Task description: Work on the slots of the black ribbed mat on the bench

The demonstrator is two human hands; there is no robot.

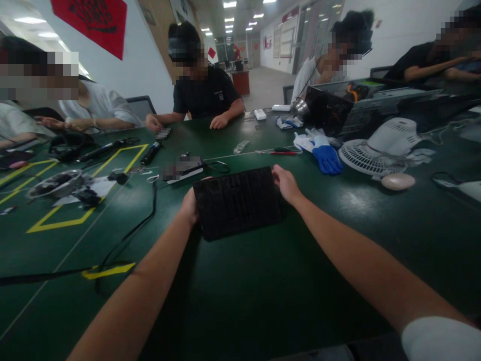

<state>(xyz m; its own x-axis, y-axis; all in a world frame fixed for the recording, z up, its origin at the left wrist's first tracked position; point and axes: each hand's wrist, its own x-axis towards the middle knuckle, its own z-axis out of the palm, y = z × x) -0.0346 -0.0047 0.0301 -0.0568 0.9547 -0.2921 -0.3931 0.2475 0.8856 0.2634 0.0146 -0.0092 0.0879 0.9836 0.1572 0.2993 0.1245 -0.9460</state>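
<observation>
A black rectangular case (237, 203) with raised lines and slot-like bands across its face is held tilted just above the green table, in the middle of the view. My left hand (191, 205) grips its left edge, the fingers mostly hidden behind it. At the upper right corner, my right hand (286, 184) pinches the case between thumb and curled fingers. Beyond the case lies a phone-like device (182, 168) with a cable. A red-handled thin tool (280, 152) rests behind it to the right.
Blue-and-white gloves (326, 154), a white fan (391, 143) and an opened computer case (330, 108) stand to the right. On the left are yellow tape marks (56, 225), a black strap (130, 233) and a metal bowl (56, 183). Several people sit around the table (263, 301).
</observation>
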